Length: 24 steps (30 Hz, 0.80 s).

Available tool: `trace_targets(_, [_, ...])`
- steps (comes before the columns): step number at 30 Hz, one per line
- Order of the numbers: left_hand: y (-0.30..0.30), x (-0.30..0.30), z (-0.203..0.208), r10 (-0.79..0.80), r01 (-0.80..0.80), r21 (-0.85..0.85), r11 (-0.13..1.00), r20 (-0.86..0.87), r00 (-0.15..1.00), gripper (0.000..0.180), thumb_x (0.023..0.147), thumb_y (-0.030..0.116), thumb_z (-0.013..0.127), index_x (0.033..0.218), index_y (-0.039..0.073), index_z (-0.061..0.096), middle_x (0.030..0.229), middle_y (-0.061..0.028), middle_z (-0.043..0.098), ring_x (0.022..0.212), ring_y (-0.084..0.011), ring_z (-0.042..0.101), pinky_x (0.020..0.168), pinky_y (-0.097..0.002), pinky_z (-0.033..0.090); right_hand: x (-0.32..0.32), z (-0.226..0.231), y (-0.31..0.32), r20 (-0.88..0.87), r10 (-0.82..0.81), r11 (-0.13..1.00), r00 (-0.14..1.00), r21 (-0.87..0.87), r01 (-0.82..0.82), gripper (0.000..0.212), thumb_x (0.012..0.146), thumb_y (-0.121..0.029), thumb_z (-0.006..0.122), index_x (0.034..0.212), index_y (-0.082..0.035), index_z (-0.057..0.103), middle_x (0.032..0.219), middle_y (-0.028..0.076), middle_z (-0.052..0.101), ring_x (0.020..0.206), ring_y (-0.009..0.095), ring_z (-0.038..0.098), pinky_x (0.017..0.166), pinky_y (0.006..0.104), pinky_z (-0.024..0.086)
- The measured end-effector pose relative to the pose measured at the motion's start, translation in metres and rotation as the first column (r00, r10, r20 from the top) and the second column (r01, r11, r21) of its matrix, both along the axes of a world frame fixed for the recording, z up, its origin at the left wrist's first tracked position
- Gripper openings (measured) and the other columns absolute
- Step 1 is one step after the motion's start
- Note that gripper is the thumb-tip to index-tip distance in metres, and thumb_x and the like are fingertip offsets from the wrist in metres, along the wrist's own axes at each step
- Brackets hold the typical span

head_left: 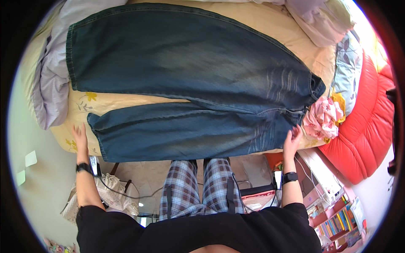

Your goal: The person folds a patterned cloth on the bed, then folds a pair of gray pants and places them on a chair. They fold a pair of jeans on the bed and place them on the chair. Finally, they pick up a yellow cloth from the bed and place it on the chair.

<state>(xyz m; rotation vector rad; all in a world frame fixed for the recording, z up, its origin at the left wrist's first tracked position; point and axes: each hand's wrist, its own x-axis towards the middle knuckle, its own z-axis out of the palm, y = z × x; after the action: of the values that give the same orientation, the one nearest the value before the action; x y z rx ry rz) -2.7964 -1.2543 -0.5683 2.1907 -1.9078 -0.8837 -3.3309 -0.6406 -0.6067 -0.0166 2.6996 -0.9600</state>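
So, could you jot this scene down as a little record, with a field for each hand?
Garment: dark blue jeans, spread out, legs to the left, waist to the right
Surface: bed with a cream flowered sheet
Left hand: open, beside the nearer leg's hem, apart from it
Right hand: open, by the waist end; contact unclear
Beside the waist: crumpled pink cloth
Far right: red padded furnishing

Black shirt cut off by the lower edge, lilac quilt by the upper, book spines illegibly small
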Motion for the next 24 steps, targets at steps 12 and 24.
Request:
trace_targets(12, [0.161,0.075,-0.061,0.771,-0.637,0.442,0.632,-0.443,0.458,0.037,0.090,0.028,0.051,0.121,0.010,0.042,0.116,-0.0078,0.052,0.096,-0.0237,0.054,0.077,-0.0357,0.048,-0.030,-0.076,0.120,0.470,-0.120,0.976,0.875,-0.105,0.190,0.073,0.075,0.004,0.061,0.137,-0.010,0.024,0.130,0.011,0.043,0.112,0.021,0.046,0.096,0.0331,0.034])
trace_targets(24, [0.129,0.065,0.015,0.436,-0.456,0.244,0.856,0.134,0.890,0.020,0.083,0.028,0.060,0.081,0.009,0.055,0.071,-0.0013,0.057,0.060,-0.0119,0.054,0.054,-0.0222,0.045,-0.063,-0.025,0.179,0.397,-0.071,0.996,0.915,0.076,0.044,0.025,0.076,-0.017,0.069,0.091,0.001,0.063,0.079,0.004,0.063,0.068,0.009,0.057,0.064,0.0246,0.047])
